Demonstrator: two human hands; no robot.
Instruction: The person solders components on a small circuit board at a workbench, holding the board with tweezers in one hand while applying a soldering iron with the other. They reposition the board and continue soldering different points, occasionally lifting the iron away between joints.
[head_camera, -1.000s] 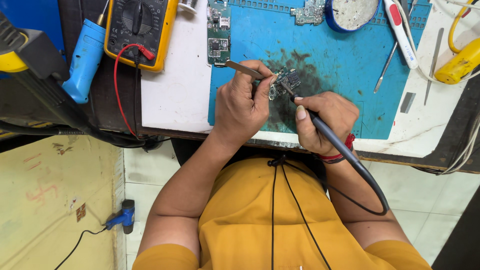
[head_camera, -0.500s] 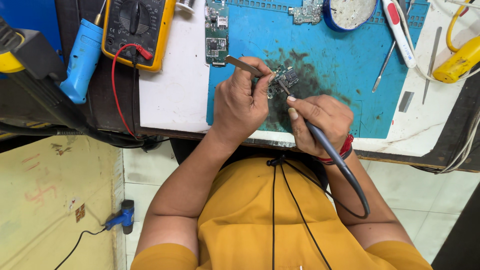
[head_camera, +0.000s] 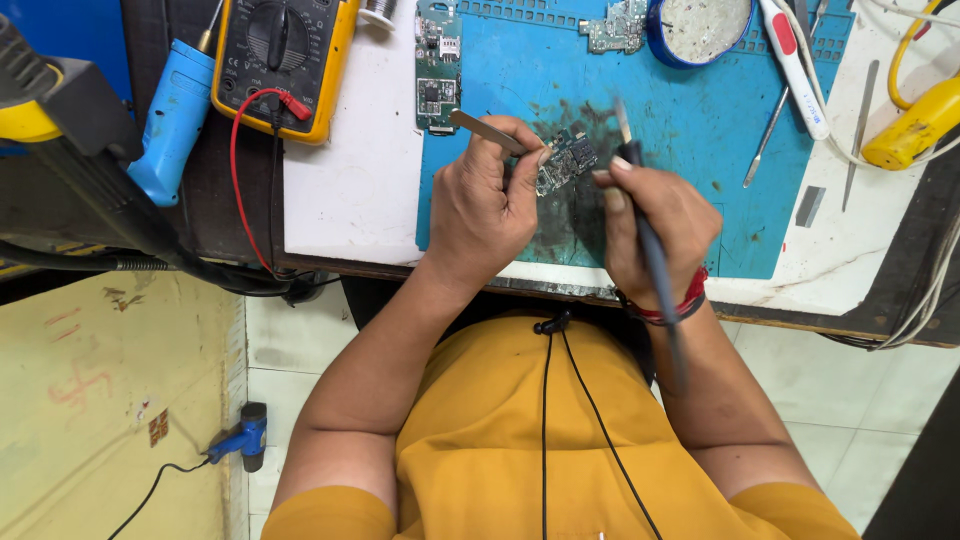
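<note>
While our left hand (head_camera: 485, 205) pinches tweezers (head_camera: 487, 132) against the small circuit board (head_camera: 563, 160) on the blue mat (head_camera: 700, 170), our right hand (head_camera: 655, 220) grips the soldering iron (head_camera: 640, 215). Board seems light, stiff, fragile; we hold edges only.

The right hand (head_camera: 655, 225) has swung the soldering iron (head_camera: 640, 215) from a slant to nearly upright, its tip (head_camera: 622, 118) lifted off the small circuit board (head_camera: 563, 160) and now just beside it. The left hand (head_camera: 490, 205) has raised the tweezers (head_camera: 487, 132) slightly, and the iron's cable now trails straight down.
</note>
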